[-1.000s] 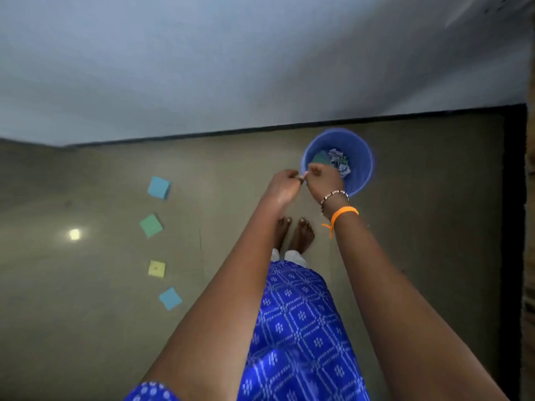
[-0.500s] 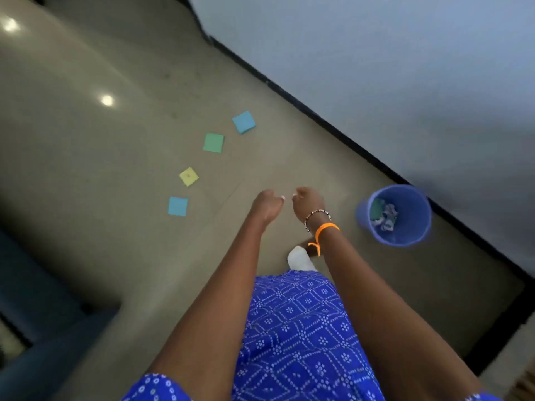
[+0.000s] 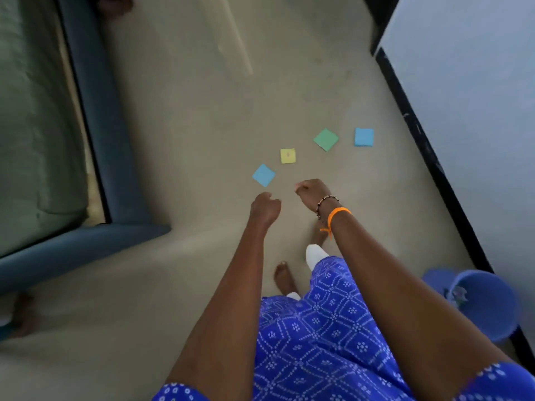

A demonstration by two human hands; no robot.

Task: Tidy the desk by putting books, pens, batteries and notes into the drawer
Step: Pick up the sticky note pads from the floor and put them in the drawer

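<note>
4 square notes point(image 3: 288, 156) on floor point(image 3: 188, 125)

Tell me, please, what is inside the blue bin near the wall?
Inside the blue bin, only a small pale crumpled scrap shows near the rim. The picture is blurred there, and the bin's wall hides anything deeper.

We find no legible text, label, brand or number; the yellow note point(image 3: 288, 156) on the floor carries a small dark mark at its centre, too blurred to read.
</note>
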